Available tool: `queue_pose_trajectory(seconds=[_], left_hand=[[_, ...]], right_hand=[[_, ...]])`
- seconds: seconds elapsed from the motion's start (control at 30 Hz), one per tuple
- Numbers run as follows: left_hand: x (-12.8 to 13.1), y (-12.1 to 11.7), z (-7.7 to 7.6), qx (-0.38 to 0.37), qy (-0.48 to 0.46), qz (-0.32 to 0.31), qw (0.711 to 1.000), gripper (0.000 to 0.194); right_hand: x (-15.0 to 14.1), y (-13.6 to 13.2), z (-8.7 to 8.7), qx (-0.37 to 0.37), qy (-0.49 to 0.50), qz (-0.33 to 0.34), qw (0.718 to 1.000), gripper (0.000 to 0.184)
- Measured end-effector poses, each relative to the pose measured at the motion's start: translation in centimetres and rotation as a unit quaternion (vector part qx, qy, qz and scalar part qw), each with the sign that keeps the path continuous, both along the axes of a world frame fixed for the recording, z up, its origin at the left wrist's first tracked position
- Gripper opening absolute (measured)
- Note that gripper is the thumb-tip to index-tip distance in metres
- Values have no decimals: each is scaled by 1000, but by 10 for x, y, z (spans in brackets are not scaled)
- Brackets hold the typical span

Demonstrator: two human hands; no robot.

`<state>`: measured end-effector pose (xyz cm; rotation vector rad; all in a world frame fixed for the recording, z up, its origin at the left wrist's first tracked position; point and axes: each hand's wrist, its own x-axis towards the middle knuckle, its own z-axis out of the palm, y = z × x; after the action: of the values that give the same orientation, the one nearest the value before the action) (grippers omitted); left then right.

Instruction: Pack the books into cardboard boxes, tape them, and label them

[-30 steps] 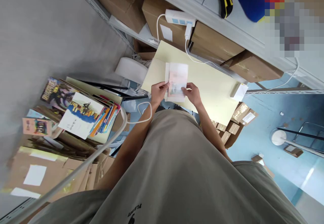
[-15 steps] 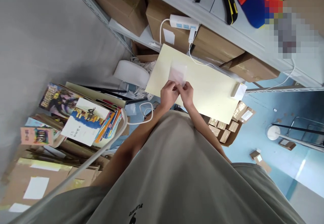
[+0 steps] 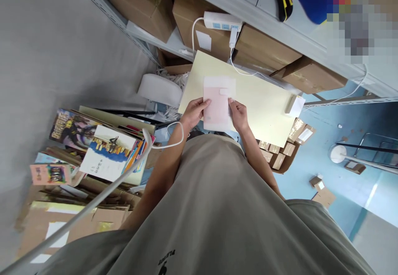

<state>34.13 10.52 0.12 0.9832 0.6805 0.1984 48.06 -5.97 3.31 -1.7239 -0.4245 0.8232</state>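
Observation:
Between my hands is a translucent plastic bag (image 3: 219,124) with a flat pink case (image 3: 217,105) inside. The case looks like a small notebook or wallet with a pale clasp tab; I cannot tell which. My left hand (image 3: 196,111) grips the bag's left edge, thumb on top. On the right edge, my right hand (image 3: 239,114) holds it the same way. Both hands are closed on it, fingers partly hidden underneath. The bag is held over a pale yellow board (image 3: 261,109), which forms the work surface.
A small white box (image 3: 294,105) stands at the board's right end. Behind are shelved cartons (image 3: 267,53) and a power strip (image 3: 222,20) with a white cable. Books (image 3: 108,152) are stacked at left, near a grey bent tube (image 3: 102,203). Small boxes (image 3: 279,161) lie below right.
My hands were close together at the bag's lower edge and have moved apart to its two sides. The bag now lies flatter to view, showing the pink case and its tab clearly.

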Motion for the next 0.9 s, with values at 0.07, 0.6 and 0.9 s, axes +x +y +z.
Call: queue_pose_trajectory(seconds=[0.07, 0.6, 0.9], left_hand=[[2, -4, -1, 7, 5, 23, 1000, 68], [22, -15, 6, 182, 74, 149, 969, 48], [26, -29, 23, 150, 8, 47, 988, 55]], right_hand=[[3, 2, -6, 6, -33, -27, 999, 81], [-1, 14, -4, -64, -194, 78, 976, 59], [7, 11, -26, -51, -145, 87, 984, 36]])
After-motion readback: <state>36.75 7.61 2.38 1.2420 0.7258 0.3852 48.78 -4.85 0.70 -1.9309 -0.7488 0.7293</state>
